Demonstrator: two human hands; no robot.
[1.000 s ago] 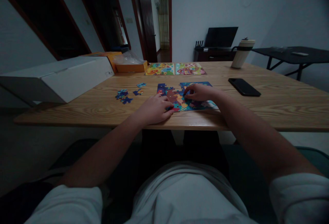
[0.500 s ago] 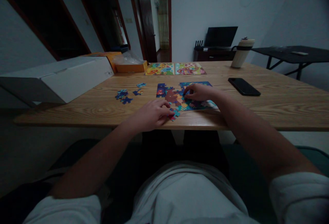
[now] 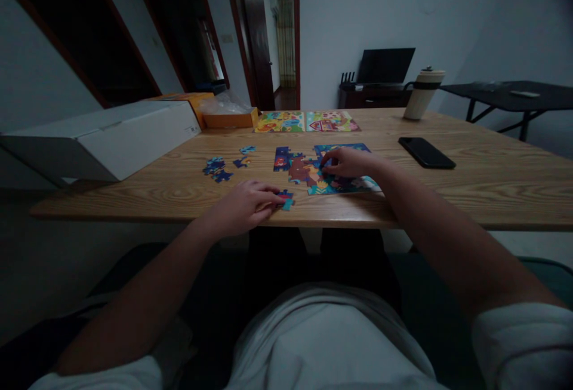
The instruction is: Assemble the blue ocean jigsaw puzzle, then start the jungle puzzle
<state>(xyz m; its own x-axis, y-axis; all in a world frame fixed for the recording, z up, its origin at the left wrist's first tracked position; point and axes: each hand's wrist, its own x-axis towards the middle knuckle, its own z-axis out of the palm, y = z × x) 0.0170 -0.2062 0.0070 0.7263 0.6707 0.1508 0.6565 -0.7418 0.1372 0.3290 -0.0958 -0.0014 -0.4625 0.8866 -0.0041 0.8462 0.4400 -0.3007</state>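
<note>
Head view, dim room. Left hand [image 3: 244,205] at the near edge of the table [image 3: 470,190], fingers pinched on a puzzle piece [image 3: 286,200]. The piece lies just short of the half-built puzzle [image 3: 308,176]. Right hand [image 3: 348,162] rests on the puzzle, fingers curled; cannot tell whether it grips anything. Loose pieces [image 3: 217,167] to the left; phone [image 3: 426,153] to the right.

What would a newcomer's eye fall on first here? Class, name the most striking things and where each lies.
The brightly coloured, partly built jigsaw in the middle of the wooden table stands out in the dim room, with the right hand resting on it. Near the front edge the left hand touches a small clump of pieces. A black phone lies to the right, apart from the jigsaw.
</note>
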